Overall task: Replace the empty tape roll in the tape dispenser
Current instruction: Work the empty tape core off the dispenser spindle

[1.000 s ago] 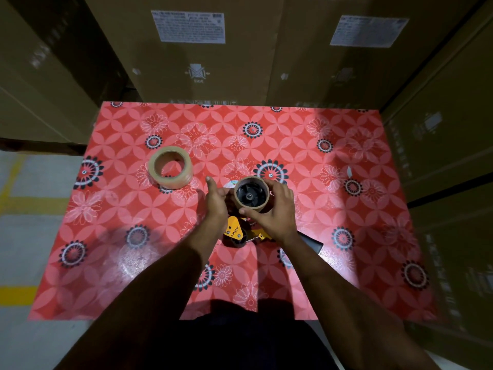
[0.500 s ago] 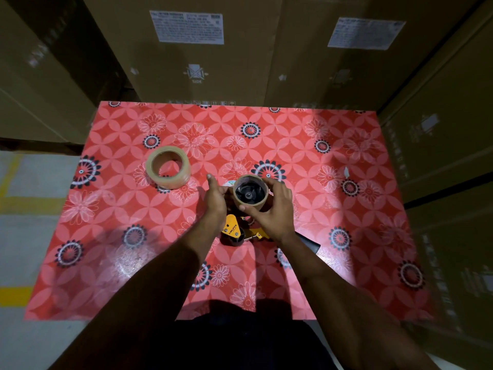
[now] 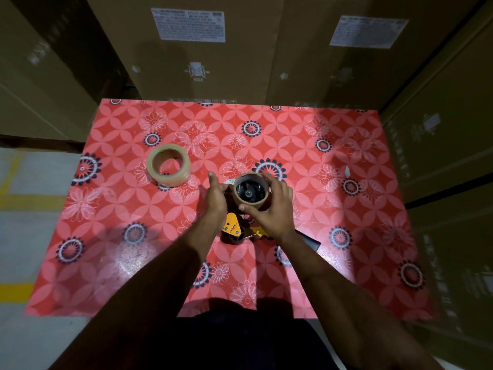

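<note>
A yellow and black tape dispenser (image 3: 236, 231) lies on the red floral table (image 3: 346, 236), its black handle (image 3: 310, 241) pointing right. The empty brown cardboard roll (image 3: 250, 202) sits around the dispenser's black hub. My right hand (image 3: 272, 209) curls round this empty roll, thumb at its near side and fingers over the far side. Left of the roll, my left hand (image 3: 214, 197) rests against the dispenser with its thumb pointing up; its fingers are hidden. A fresh roll of clear tape (image 3: 168, 169) lies flat on the table, up and to the left.
Tall cardboard boxes (image 3: 202, 54) stand against the table's far edge and along its right side. Grey floor with yellow lines (image 3: 16, 201) shows to the left. My dark clothing (image 3: 240, 337) presses at the near edge.
Both hands stay around the empty roll on the dispenser. The empty roll looks slightly more raised off the hub; the shift is small.
</note>
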{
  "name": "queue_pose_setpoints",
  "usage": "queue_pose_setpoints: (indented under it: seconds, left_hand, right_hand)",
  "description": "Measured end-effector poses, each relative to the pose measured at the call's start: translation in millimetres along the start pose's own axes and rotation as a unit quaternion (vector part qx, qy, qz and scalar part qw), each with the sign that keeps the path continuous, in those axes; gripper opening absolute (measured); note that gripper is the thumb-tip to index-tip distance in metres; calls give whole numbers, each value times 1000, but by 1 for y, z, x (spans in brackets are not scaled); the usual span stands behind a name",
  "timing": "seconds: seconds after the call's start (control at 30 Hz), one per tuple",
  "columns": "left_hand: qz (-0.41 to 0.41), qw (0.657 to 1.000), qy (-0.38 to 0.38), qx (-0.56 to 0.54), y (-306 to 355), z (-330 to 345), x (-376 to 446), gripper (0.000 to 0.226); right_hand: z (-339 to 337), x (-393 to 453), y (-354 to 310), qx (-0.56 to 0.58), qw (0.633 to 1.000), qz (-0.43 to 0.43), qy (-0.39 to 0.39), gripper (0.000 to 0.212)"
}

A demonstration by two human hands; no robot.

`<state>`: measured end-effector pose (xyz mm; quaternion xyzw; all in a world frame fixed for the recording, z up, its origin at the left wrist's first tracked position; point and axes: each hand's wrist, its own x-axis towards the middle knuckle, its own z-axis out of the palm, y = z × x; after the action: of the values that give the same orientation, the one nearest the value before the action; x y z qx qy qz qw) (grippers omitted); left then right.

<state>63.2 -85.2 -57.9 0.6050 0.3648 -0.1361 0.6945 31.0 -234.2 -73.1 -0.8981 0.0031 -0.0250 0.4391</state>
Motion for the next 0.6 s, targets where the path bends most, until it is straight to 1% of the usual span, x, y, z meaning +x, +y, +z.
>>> queue_pose_setpoints:
  seconds: [0.07, 0.1, 0.17, 0.2, 0.23, 0.3, 0.33, 0.43, 0.47, 0.5, 0.53, 0.57, 0.6]
  left_hand:
    - [-17, 999, -20, 22, -4, 1, 5, 96]
    - [-17, 999, -10, 34, -17, 0, 23, 103]
    - [-16, 1000, 4, 9, -42, -5, 57, 121]
    - [-32, 999, 6, 17, -39, -6, 53, 131]
    - [-32, 999, 5, 22, -32, -5, 44, 132]
    - [-11, 1000, 3, 11, -18, -3, 22, 113]
    - [-16, 1000, -2, 12, -19, -4, 20, 110]
    - [-17, 1000, 20, 1, -41, -6, 53, 133]
    - [-32, 999, 22, 23, -38, -5, 47, 132]
    - [-30, 999, 12, 16, -33, -3, 40, 123]
    - [-10, 999, 8, 30, -28, -1, 34, 111]
    - [-2, 1000, -3, 21, -24, 1, 30, 103]
    - [-3, 1000, -14, 20, -17, 1, 21, 102]
  right_hand:
    - [-1, -2, 0, 22, 1000, 7, 4, 91]
    - [-1, -2, 0, 25, 1000, 9, 3, 88]
    - [-1, -3, 2, 14, 1000, 2, -5, 80]
    - [-1, -3, 3, 9, 1000, 2, -13, 79]
    - [-1, -2, 2, 6, 1000, 8, -22, 80]
    - [-1, -1, 1, -4, 1000, 13, -27, 83]
    - [-1, 0, 1, -8, 1000, 7, -24, 85]
    - [-3, 2, -1, -16, 1000, -1, -22, 90]
    - [-3, 3, -1, -20, 1000, -7, -22, 93]
    - [-2, 3, -1, -24, 999, -10, -23, 96]
    - [-2, 3, -1, -23, 999, -11, -21, 98]
    - [-2, 3, -1, -18, 1000, -9, -16, 98]
    - [-1, 2, -1, -8, 1000, -6, -7, 95]
